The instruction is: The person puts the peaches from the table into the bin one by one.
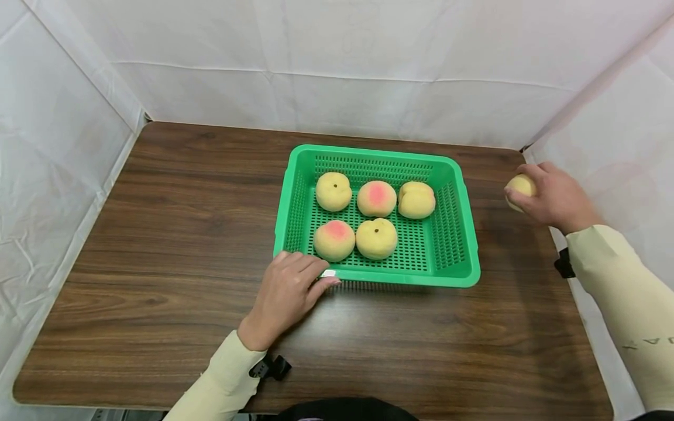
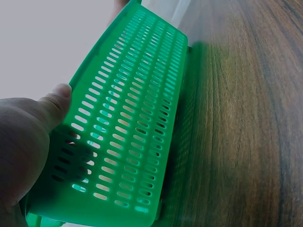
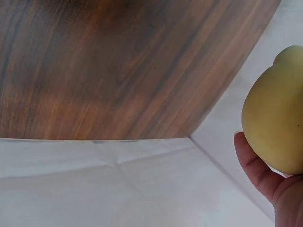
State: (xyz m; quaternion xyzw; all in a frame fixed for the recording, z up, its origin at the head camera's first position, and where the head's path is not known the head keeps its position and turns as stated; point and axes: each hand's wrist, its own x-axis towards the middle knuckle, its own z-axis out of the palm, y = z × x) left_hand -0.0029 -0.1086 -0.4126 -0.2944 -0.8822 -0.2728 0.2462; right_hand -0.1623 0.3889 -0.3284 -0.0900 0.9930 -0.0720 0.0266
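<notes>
A green perforated basket [image 1: 453, 269] stands on the table, holding several yellow peaches, some with a pink blush, such as one peach [image 1: 376, 199] in the back row. My left hand [image 1: 288, 292] grips the basket's near rim at its left part, the fingers over the edge. In the left wrist view the thumb [image 2: 57, 100] lies along the outer side of the slotted wall [image 2: 123, 113]. Off to the right of the basket, my right hand [image 1: 563, 196] holds another peach [image 1: 520, 190] above the table's right edge. The right wrist view shows that peach only partly.
The dark wood-grain table [image 1: 174, 245] extends around the basket. White sheeting [image 1: 358, 105] rises behind the table and on both sides. A small white label [image 1: 329, 273] is on the basket's near rim beside the left hand.
</notes>
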